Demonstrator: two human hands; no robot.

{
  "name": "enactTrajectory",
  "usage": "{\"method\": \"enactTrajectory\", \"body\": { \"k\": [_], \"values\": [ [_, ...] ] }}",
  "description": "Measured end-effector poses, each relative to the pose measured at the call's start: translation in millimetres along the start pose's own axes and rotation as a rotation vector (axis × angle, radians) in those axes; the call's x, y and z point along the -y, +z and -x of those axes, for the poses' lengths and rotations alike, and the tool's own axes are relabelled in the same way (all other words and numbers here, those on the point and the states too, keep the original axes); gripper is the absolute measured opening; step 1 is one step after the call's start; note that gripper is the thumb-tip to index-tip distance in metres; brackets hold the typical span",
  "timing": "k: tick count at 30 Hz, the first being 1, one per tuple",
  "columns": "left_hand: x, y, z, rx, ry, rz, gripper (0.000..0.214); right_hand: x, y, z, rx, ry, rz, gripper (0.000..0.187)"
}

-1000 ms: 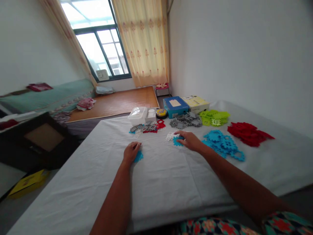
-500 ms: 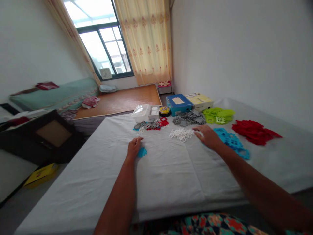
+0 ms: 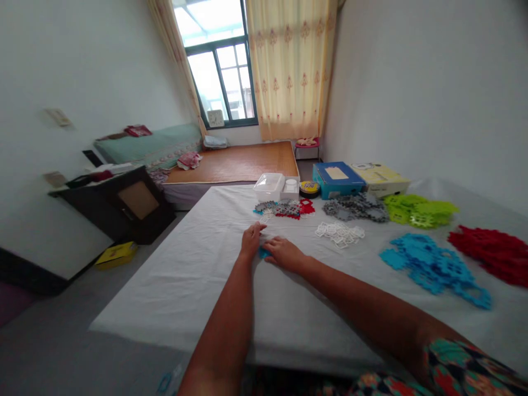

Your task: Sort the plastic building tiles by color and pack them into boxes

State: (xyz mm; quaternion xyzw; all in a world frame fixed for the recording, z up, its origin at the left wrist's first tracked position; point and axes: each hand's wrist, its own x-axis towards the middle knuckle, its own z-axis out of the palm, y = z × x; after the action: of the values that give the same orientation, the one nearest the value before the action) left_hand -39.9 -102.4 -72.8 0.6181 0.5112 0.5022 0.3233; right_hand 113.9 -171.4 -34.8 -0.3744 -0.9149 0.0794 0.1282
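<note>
Our left hand [image 3: 251, 241] and right hand [image 3: 284, 254] curl at the blue piece [image 3: 263, 253], grip hidden; uneven pressing could skew it.

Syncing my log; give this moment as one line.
left hand: beside blue piece; right hand: partly covering it; white pieces: loosely piled

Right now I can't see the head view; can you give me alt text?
Left hand and right hand close together at a blue piece on a white tablecloth. Farther right lie a white pile, gray pile, green pile, blue pile and red pile.
</note>
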Motion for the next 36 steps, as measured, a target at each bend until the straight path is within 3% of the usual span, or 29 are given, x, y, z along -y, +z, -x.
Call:
{"method": "enactTrajectory", "body": {
  "k": [4,6,10,12,14,17,19,21,24,27,31,33,36],
  "values": [
    [-0.9,-0.1,0.2,0.003,0.018,-0.012,0.062,-3.8,-2.8,29.1,-0.003,0.043,0.077,0.032],
    [-0.4,-0.4,0.2,0.004,0.006,-0.021,0.061,-16.2,-12.3,57.1,-0.023,0.147,0.079,0.035],
    [2.5,-1.2,-0.9,0.014,-0.006,-0.044,0.062,-66.8,-47.2,136.7,-0.196,0.437,0.041,0.036],
    [3.6,-1.2,-1.9,0.023,-0.002,-0.068,0.062,-99.0,-65.8,184.5,-0.314,0.570,0.090,0.039],
    [3.8,-0.7,-2.8,0.038,0.006,-0.104,0.061,-129.9,-79.7,231.5,-0.353,0.706,0.158,0.043],
    [3.1,1.1,-3.4,0.060,0.015,-0.188,0.060,-164.5,-88.7,285.0,-0.364,0.752,0.267,0.042],
    [2.0,2.8,-3.9,0.073,0.015,-0.280,0.057,-175.2,-89.3,299.6,-0.429,0.734,0.369,0.041],
    [0.0,4.3,-5.1,0.106,0.037,-0.381,0.052,-174.2,-88.2,293.4,-0.510,0.690,0.435,0.041],
    [-5.4,5.6,-9.3,0.228,0.130,-0.528,0.045,-154.8,-83.4,249.0,-0.524,0.552,0.372,0.037],
    [-11.8,6.9,-14.5,0.363,0.201,-0.651,0.043,-131.2,-70.9,183.0,-0.380,0.394,0.270,0.035],
    [-16.3,9.3,-16.0,0.391,0.193,-0.704,0.036,-122.5,-46.6,114.5,-0.201,0.311,0.252,0.034],
    [-16.8,9.0,-14.4,0.375,0.197,-0.691,0.034,-127.1,-37.4,102.0,-0.146,0.327,0.239,0.032],
    [-17.0,5.9,-14.1,0.379,0.198,-0.658,0.032,-135.7,-30.8,106.2,-0.119,0.376,0.230,0.028]
  ]
}}
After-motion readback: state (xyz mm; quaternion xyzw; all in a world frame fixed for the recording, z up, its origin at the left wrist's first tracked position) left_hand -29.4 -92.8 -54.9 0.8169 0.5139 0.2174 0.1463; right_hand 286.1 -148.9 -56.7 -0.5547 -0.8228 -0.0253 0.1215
